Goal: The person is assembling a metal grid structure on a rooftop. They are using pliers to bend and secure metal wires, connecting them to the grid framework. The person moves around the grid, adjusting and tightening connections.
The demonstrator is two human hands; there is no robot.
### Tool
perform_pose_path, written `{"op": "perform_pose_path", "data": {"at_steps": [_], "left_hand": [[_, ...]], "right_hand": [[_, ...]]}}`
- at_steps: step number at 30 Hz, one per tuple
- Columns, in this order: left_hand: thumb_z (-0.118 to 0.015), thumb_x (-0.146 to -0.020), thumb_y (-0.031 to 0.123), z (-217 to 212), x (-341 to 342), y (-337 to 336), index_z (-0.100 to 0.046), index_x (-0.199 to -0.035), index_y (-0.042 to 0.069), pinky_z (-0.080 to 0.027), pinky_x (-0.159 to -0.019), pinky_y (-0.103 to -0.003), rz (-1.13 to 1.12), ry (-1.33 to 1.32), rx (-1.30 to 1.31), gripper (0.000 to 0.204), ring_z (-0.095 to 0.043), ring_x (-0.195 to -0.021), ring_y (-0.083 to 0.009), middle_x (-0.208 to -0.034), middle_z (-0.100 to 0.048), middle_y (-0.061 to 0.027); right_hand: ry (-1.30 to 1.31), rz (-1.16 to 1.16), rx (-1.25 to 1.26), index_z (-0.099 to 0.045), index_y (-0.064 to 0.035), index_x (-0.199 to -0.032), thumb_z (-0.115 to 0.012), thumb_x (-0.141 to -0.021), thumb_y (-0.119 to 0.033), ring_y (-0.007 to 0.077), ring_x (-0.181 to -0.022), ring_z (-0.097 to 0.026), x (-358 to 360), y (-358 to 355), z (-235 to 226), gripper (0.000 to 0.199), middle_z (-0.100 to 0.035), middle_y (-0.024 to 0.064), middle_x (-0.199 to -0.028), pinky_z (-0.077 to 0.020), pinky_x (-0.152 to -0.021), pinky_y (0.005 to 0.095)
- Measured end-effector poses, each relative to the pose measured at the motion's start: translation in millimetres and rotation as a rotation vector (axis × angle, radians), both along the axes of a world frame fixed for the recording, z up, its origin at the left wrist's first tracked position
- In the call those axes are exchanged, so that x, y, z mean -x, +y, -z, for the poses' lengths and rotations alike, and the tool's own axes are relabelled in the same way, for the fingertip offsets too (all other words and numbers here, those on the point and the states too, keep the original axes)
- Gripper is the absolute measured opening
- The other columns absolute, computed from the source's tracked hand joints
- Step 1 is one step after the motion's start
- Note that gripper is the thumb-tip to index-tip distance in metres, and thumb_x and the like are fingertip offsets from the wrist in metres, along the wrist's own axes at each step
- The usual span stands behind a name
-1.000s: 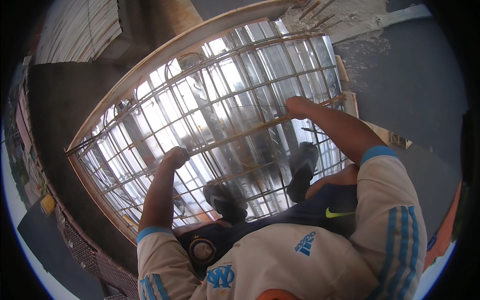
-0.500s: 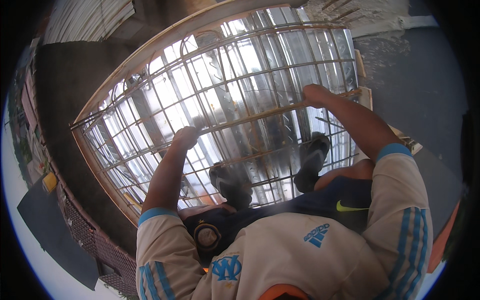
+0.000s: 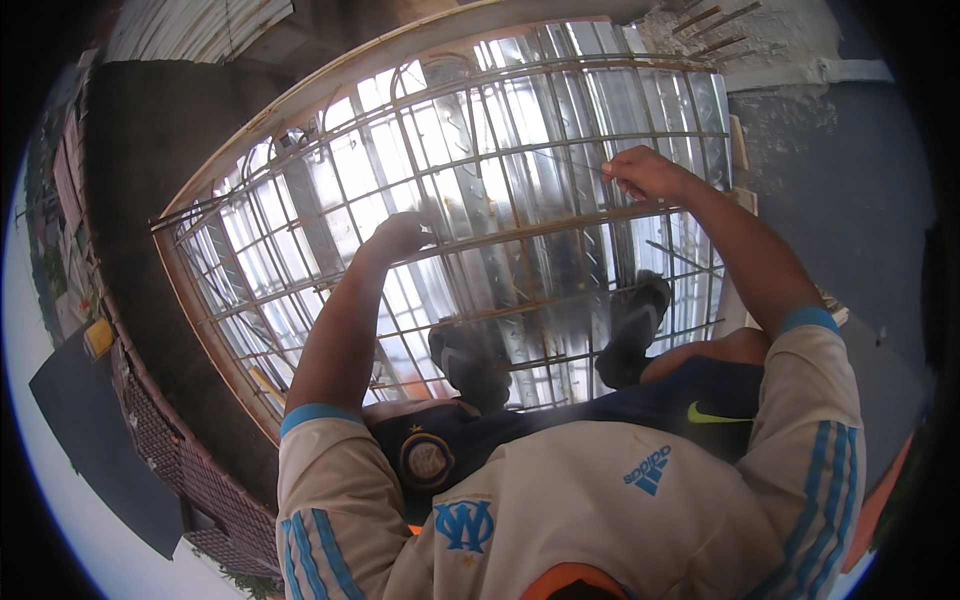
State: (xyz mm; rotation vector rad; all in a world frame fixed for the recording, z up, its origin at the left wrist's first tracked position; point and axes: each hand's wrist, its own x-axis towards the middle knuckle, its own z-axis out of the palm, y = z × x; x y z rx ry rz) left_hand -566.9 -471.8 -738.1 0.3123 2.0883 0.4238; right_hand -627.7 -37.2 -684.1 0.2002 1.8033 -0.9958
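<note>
A grid of rusty steel bars (image 3: pixel 560 130) lies over a shiny corrugated metal sheet (image 3: pixel 520 110). My left hand (image 3: pixel 400 236) is closed around a long bar (image 3: pixel 540 228) that crosses the grid. My right hand (image 3: pixel 642 172) is farther right and a little above that bar. Its fingertips are pinched on a thin wire (image 3: pixel 565 160) that runs off to the left. Both arms reach forward in beige sleeves with blue cuffs.
My two dark shoes (image 3: pixel 468 360) (image 3: pixel 634 326) stand on the grid near its front. A curved wooden frame (image 3: pixel 330 75) edges the grid at the back. Rough concrete with bar ends (image 3: pixel 720 30) sticks out at top right. A brick wall (image 3: pixel 165 450) is at lower left.
Both hands have moved forward over the grid, away from my body. The right hand has gone from resting on the long bar to pinching above it.
</note>
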Motion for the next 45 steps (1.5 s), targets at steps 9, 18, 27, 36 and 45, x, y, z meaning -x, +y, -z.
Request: {"op": "perform_pose_path", "data": {"at_steps": [9,18,27,36,45], "left_hand": [[-0.057,-0.092,0.039,-188,95,59,-0.056,-0.126,0.004,-0.041,-0.099,-0.040,-0.251,0.438,-0.372,0.048,-0.055,-0.116,-0.0343,-0.122,-0.059,-0.0206],[-0.058,-0.092,0.034,-284,80,52,-0.060,-0.114,-0.001,-0.045,-0.090,-0.036,-0.636,0.592,-0.395,0.041,-0.060,-0.101,-0.0248,-0.107,-0.064,-0.0167],[-0.050,-0.098,0.025,-254,30,79,-0.051,-0.119,-0.001,-0.051,-0.083,-0.038,-1.547,0.134,-1.029,0.034,-0.063,-0.089,-0.0236,-0.097,-0.064,-0.0130],[-0.044,-0.100,0.018,-299,25,31,-0.052,-0.116,0.005,-0.051,-0.074,-0.034,-1.688,0.496,-1.362,0.022,-0.060,-0.072,-0.0152,-0.078,-0.061,-0.0038],[-0.046,-0.100,0.018,-292,23,-9,-0.053,-0.117,0.004,-0.049,-0.077,-0.033,-1.735,0.560,-1.399,0.023,-0.057,-0.074,-0.0117,-0.082,-0.058,-0.0004]], "right_hand": [[0.344,-0.165,-0.110,-0.065,-0.0024,-0.083,-0.053,-0.093,-0.040,0.0144,-0.063,-0.047,37,-69,-179,0.041,-0.049,0.0029,-0.064,-0.0392,-0.060,0.0347],[0.677,-0.065,-0.180,-0.063,0.0044,-0.083,-0.054,-0.094,-0.034,0.0263,-0.070,-0.057,27,-79,-282,0.041,-0.059,0.0163,-0.072,-0.0443,-0.070,0.0417],[0.615,-0.085,0.061,-0.055,0.0007,-0.090,-0.048,-0.096,-0.026,0.0384,-0.079,-0.058,-46,-127,-218,0.029,-0.059,0.0198,-0.082,-0.0434,-0.073,0.0472],[0.527,-0.134,0.250,-0.058,-0.0040,-0.108,-0.051,-0.095,-0.019,0.0297,-0.069,-0.062,-53,-141,-250,0.020,-0.061,0.0190,-0.079,-0.0454,-0.064,0.0413],[0.723,-0.108,0.363,-0.059,-0.0048,-0.112,-0.053,-0.093,-0.014,0.0330,-0.083,-0.065,-65,-140,-263,0.022,-0.065,0.0170,-0.091,-0.0503,-0.076,0.0405]]}}
